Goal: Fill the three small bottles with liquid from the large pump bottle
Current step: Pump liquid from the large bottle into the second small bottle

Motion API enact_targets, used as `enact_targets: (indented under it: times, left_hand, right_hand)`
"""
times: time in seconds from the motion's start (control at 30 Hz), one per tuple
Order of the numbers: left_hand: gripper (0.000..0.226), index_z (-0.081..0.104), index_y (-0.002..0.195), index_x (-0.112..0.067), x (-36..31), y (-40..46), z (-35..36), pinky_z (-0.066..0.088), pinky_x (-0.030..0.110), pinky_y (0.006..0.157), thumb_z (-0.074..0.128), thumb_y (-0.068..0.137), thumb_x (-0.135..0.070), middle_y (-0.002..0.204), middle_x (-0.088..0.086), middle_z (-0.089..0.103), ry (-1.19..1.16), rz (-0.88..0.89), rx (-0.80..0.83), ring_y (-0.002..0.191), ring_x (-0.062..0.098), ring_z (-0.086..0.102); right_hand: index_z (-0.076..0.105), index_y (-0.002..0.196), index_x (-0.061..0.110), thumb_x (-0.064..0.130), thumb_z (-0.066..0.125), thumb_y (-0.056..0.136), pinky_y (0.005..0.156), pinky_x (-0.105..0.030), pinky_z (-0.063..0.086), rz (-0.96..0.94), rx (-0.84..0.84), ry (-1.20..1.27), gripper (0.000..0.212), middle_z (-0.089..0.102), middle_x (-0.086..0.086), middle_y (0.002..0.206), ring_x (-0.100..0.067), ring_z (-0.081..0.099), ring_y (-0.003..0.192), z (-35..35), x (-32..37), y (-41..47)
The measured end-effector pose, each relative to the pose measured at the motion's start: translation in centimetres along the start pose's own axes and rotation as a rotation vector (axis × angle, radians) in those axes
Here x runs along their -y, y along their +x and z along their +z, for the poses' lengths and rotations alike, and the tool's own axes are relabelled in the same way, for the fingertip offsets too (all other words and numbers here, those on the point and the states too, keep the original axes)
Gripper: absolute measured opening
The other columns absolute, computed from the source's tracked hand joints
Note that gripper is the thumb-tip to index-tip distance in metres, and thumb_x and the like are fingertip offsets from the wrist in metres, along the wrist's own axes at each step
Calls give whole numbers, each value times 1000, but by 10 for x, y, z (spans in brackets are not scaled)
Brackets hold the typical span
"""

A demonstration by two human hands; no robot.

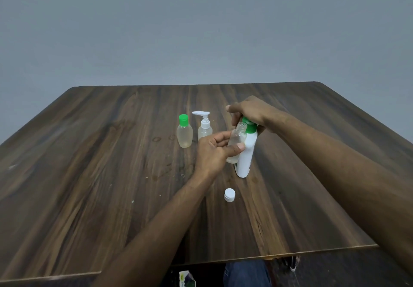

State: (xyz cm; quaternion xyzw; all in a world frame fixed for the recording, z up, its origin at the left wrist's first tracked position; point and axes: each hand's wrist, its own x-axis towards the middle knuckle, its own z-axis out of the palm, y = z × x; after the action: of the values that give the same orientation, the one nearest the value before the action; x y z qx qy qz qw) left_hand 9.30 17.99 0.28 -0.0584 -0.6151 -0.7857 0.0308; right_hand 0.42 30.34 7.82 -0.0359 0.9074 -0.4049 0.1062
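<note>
At the near edge of the dark, streaked wood-grain desk [89, 175] my knee in blue denim [245, 273] shows below the rim, beside a small printed carton [186, 279] on the floor. A little farther in, a round white ribbed cap [229, 194] lies loose on the wood, apart from everything else. Beyond it my left hand [214, 150] curls round a small clear plastic bottle [235, 140], thumb across its front and fingers behind; the bottle is uncapped, its threaded neck tilted up toward the pump, with a little pale liquid low inside. Right against it stands the large pump bottle [247, 152], a tall smooth white cylinder with a green collar, its base on the desk and leaning slightly. My right hand [250, 112] sits on top of it, fingers bent down over the green pump head, which is mostly hidden, so I cannot tell where the nozzle points. Farther back and to the left stand two more small bottles just beside each other: a translucent one with its own white pump top [204, 127], and a rounded, frosted one with a green flip cap [184, 134], both holding pale liquid. A few wet rings and crumbs mark the wood around them, and a plain grey wall [201, 29] rises behind the far edge
</note>
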Motion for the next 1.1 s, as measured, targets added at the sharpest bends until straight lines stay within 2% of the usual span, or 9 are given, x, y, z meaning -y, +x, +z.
enact_targets:
  times: [0.17,0.33,0.5,0.6,0.73,0.83,1.0,1.1]
  left_hand:
    - [34,67,110,3,-2,0,0,53,19,68,70,76,6,97,16,72,1,-4,7,82,13,69]
    - [33,68,108,1,-1,0,0,53,20,65,70,76,7,91,11,73,-1,-12,5,79,12,70]
    - [32,68,106,-1,-1,0,1,53,21,66,71,75,6,90,7,74,0,-4,-1,80,13,70]
    - [30,69,103,-2,-3,0,1,53,19,66,71,75,7,82,-1,74,4,-4,3,77,9,70]
    - [31,69,105,-1,-3,-1,1,53,19,66,71,75,7,88,4,74,7,-2,-1,78,11,70]
    - [32,68,107,0,-3,-1,2,53,20,66,71,75,7,91,9,74,5,-4,-4,79,12,70]
    - [28,70,101,-7,-1,1,1,53,20,67,71,75,6,85,1,75,-1,-13,2,79,11,70]
    - [30,69,104,-4,-1,1,1,53,20,67,71,76,5,92,8,74,5,-8,-3,81,12,70]
  right_hand:
    - [69,82,7,59,60,91,74,-40,56,25,50,45,54,71,-9,84,-27,68,75,-5,2,-2]
    - [71,87,5,45,61,94,68,-38,58,33,28,25,42,71,-10,83,-27,69,71,-4,0,-1]
    - [72,88,3,30,57,94,59,-32,51,14,-13,-24,31,69,-10,79,-26,64,62,0,1,-1]
    - [72,89,4,33,57,95,61,-33,52,18,4,-4,33,69,-9,83,-25,65,67,-1,2,-3]
    - [72,90,5,42,57,95,67,-36,56,42,49,28,39,71,-8,83,-26,67,72,-7,3,-5]
    - [72,91,4,36,57,95,64,-35,56,39,37,-6,36,71,-9,84,-27,67,70,-5,2,-2]
    - [74,95,-3,22,53,92,61,-36,55,11,-11,-45,32,70,-16,90,-30,65,69,1,2,-2]
    - [73,94,-1,25,54,94,60,-35,54,10,-6,-41,32,70,-14,88,-29,65,68,-1,2,-1]
